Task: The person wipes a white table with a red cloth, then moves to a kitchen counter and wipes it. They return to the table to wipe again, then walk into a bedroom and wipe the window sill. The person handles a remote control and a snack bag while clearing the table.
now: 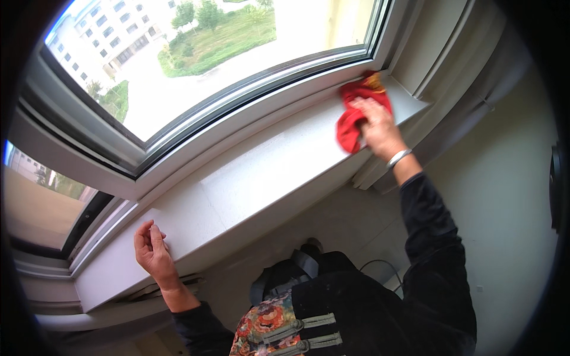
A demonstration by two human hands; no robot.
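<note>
My right hand (380, 127) presses a bunched red cloth (349, 127) with a yellow patch onto the white windowsill (254, 178), at the sill's right end beside the window frame. Hand and cloth are slightly blurred. Toward the sill's left end is my left hand (153, 251), its fingers loosely curled and nothing visible in them. Whether it touches the sill I cannot tell. A thin crack or seam line crosses the sill's surface between my hands.
A white-framed window (267, 95) rises behind the sill, with a second pane (49, 196) at the left. A pale curtain (458, 111) hangs at the right, near the wall (503, 200). Below the sill are a pale floor (352, 218) and a thin dark cable (387, 263).
</note>
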